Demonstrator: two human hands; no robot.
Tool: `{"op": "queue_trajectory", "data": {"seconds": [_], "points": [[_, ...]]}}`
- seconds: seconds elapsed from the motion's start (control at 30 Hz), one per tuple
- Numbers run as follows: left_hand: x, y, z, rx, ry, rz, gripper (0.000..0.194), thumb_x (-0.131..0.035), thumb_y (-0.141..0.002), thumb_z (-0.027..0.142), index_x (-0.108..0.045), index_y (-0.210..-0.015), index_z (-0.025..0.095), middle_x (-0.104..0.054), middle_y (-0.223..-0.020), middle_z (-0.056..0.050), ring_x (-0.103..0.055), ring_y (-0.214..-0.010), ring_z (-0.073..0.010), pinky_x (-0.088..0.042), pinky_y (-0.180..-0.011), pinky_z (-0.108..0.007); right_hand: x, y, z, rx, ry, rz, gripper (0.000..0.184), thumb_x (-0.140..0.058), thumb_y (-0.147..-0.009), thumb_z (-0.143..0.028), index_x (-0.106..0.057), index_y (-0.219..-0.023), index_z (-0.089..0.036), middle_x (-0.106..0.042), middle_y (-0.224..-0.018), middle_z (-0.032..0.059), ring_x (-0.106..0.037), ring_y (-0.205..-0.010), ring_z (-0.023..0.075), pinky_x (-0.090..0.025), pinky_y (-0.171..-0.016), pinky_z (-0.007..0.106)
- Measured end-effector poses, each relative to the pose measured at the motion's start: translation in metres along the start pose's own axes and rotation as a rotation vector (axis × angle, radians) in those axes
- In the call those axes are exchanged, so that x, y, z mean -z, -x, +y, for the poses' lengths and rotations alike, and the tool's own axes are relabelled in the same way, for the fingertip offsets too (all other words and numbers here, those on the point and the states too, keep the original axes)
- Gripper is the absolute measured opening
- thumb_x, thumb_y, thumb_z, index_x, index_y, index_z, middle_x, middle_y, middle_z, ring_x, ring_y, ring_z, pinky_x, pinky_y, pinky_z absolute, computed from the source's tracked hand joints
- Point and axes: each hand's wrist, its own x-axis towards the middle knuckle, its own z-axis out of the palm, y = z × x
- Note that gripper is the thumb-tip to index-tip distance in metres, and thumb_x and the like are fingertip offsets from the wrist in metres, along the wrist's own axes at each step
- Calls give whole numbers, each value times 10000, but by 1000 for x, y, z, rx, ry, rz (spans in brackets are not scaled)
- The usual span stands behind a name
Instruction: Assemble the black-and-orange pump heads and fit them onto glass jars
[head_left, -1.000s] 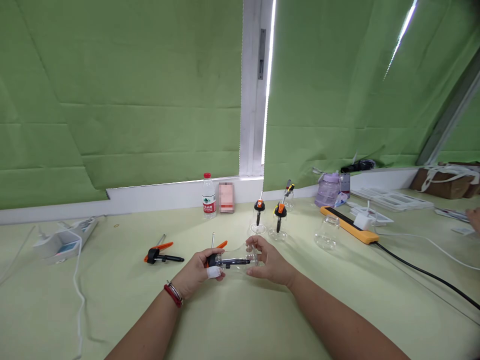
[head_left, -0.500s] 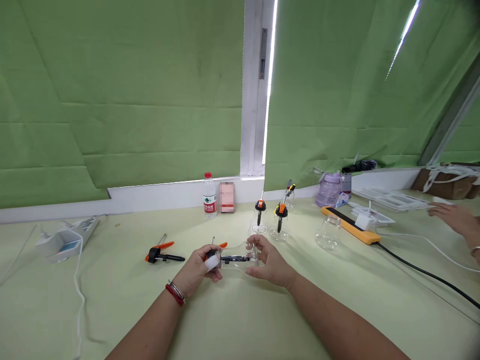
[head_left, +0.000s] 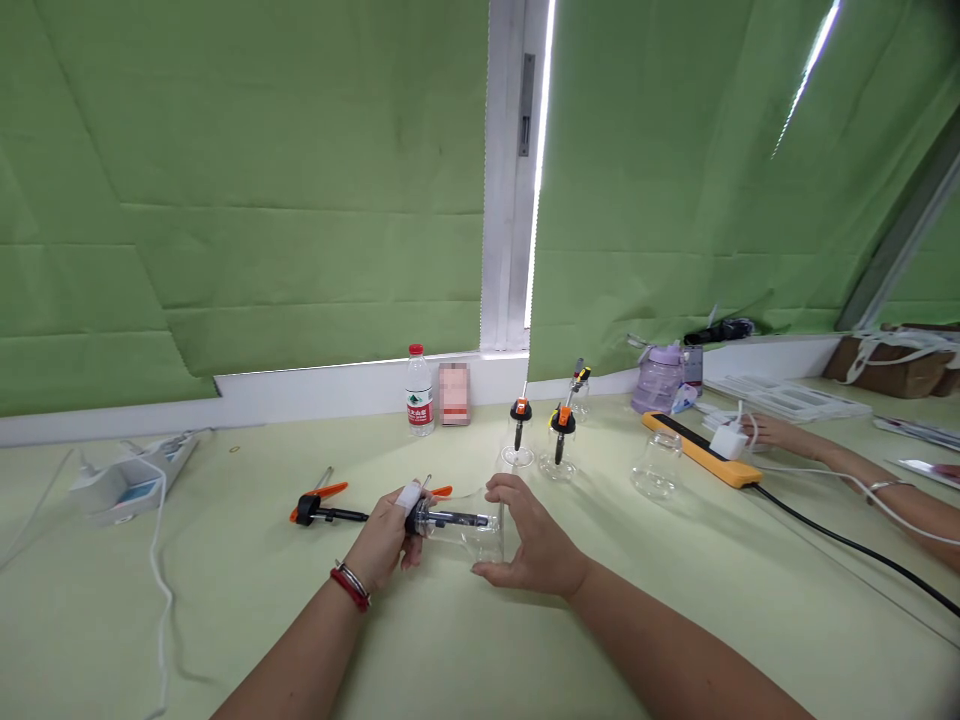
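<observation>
My left hand [head_left: 381,535], with a white wrap on one finger, grips a black cap [head_left: 413,517] at the neck of a clear glass bottle. An orange lever [head_left: 442,491] and a thin metal spout show behind the fingers. My right hand [head_left: 538,545] is curled round the wide base of the bottle [head_left: 480,548], which lies sideways in the air. Inside the bottle runs the cap's black stem [head_left: 459,519]. Left of my left hand, a similar black cap with an orange lever [head_left: 307,510] rests on the table.
Two capped glass bottles [head_left: 517,450] stand beyond my hands, another behind them. An uncapped glass bottle [head_left: 657,470] is to the right, by an orange power strip [head_left: 705,455]. A water bottle [head_left: 420,395] stands at the back. Another person's hand [head_left: 769,432] is near a white charger [head_left: 727,440].
My left hand has turned and moved slightly left, so the cap at the bottle's neck now shows. My right hand has shifted to the bottle's base. The other person's hand has reached left toward the charger.
</observation>
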Motion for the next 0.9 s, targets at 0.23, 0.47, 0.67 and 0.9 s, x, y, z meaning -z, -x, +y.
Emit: {"op": "queue_trajectory", "data": {"seconds": [0.23,0.47,0.67,0.9], "points": [[0,0,1,6,-21,-35,432,-398,-798,570,-547,-857,169,-517,-494,43,-387,-257,-83,-216,-266,-186,2,-3,0,176,192,-24,623,-711,-646,-342,-359,-1143,-210,-430,-1122,133,-459,-1058,275,-457,-858,426],[-2,4,6,-3,-96,-15,399,-391,-820,551,-530,-827,177,-519,-499,54,-408,-268,-77,-231,-274,-176,2,-1,4,78,88,-29,712,-742,-615,-387,-332,-1169,-210,-412,-1157,135,-445,-1079,262,-444,-890,395],[-3,5,6,-48,-170,-20,367,-385,-831,512,-525,-835,173,-482,-448,69,-429,-288,-89,-257,-277,-174,4,1,4,-165,-112,-124,678,-754,-604,-396,-367,-1135,-229,-435,-1091,84,-480,-948,204,-464,-824,348],[-6,6,2,-129,-203,-116,390,-410,-849,489,-529,-973,139,-473,-432,57,-486,-376,-117,-345,-338,-199,1,4,10,-575,-657,-182,408,-556,-805,-487,-404,-1087,-235,-466,-817,-6,-496,-665,125,-485,-551,267]]}}
